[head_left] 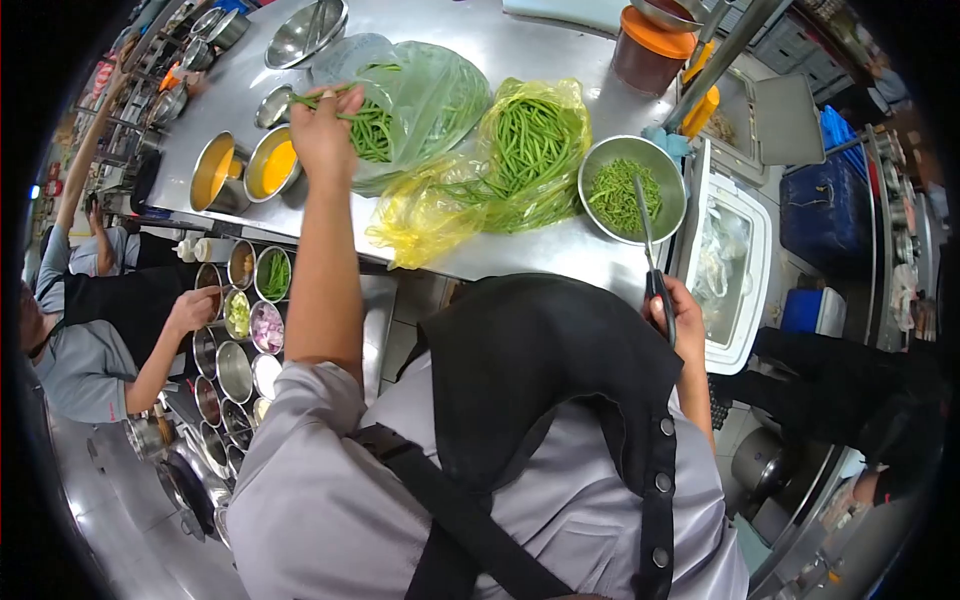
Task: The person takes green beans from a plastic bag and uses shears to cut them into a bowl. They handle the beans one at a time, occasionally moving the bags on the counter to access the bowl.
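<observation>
My left hand [323, 142] is closed on a few green beans [309, 100], whose ends stick out past my fingers. It is above a clear plastic bag [440, 105] with more beans in its mouth. Beside that bag lies a yellow plastic bag [425, 215], its open top full of long green beans [528, 145]. Black-handled scissors [646, 235] are in my right hand [680, 315], fingers around the handles. Their blades point into a steel bowl [592, 212] of finely cut green pieces [622, 195]. Whether the blades are parted is hard to see.
Two steel pots [248, 165] of yellow-orange liquid stand on the steel table [400, 25], left of my forearm. An orange-lidded tub [650, 55] is at the far right. A white cooler [765, 270] stands by my right hand. At left, a co-worker's hand [193, 310] reaches over ingredient containers [236, 372].
</observation>
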